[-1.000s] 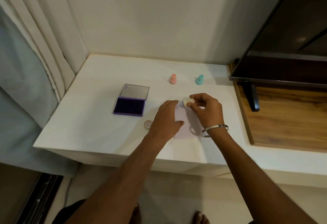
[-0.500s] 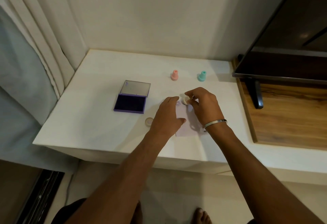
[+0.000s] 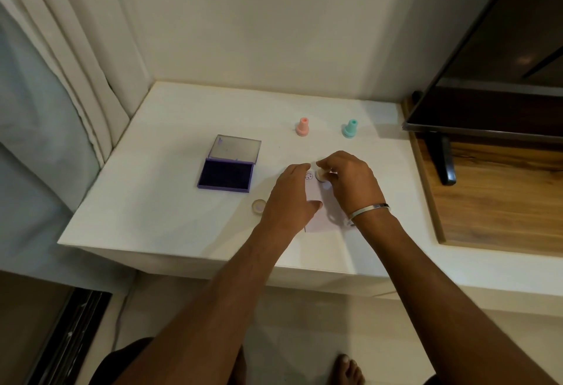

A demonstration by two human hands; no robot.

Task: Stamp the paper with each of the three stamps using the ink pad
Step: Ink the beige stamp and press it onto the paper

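Note:
A small pale paper [image 3: 318, 217] lies on the white table [image 3: 170, 211], mostly under my hands. My left hand [image 3: 289, 199] rests flat on its left part, fingers spread. My right hand [image 3: 350, 183] grips a cream round stamp [image 3: 320, 175] pressed down on the paper's top edge. One inked print [image 3: 309, 176] shows just left of that stamp. A pink stamp [image 3: 302, 126] and a teal stamp [image 3: 350, 128] stand upright farther back. The purple ink pad [image 3: 225, 176] lies open to the left.
A small round cap [image 3: 259, 206] lies near the front, left of my left hand. A dark television [image 3: 499, 80] on its stand [image 3: 444, 162] and a wooden board [image 3: 493, 199] fill the right side. A curtain [image 3: 61, 80] hangs at the left.
My right hand has lowered the cream stamp from a tilted hold down onto the paper beside the print. My left hand has stayed on the paper.

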